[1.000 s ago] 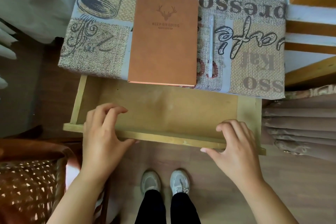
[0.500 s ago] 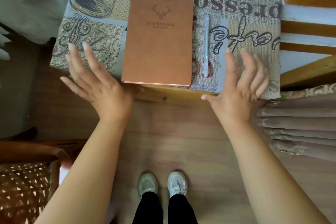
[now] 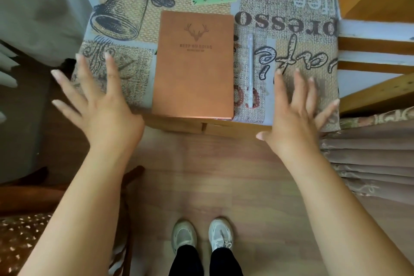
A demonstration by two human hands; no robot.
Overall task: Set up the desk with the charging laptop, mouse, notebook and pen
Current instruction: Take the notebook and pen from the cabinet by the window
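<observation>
Desk (image 3: 291, 18) w/ the coffee-print cloth fills the top of the view, its near edge facing the person. Notebook (image 3: 193, 65) lies flat at centre, closed, long axis running away from the person, near short edge right at the desk's front lip. Pen (image 3: 250, 70) just to its right, parallel, same long axis, not touching the cover. No laptop or mouse in shot, so that half of the setup looks not yet done, I'd say.

Hands now: left hand (image 3: 100, 105) spread wide, empty, over the desk's front-left corner, notebook lying just to its right. Right hand (image 3: 293, 114) also splayed, holding nothing, over the front-right part; pen lies up and to the left of it, near the index finger.

Key relation: pen is the right hand's job, clearly nearer to it; a pickup would mean pinching across that slim barrel. Notebook sits btwn both, roughly equal reach.
</observation>
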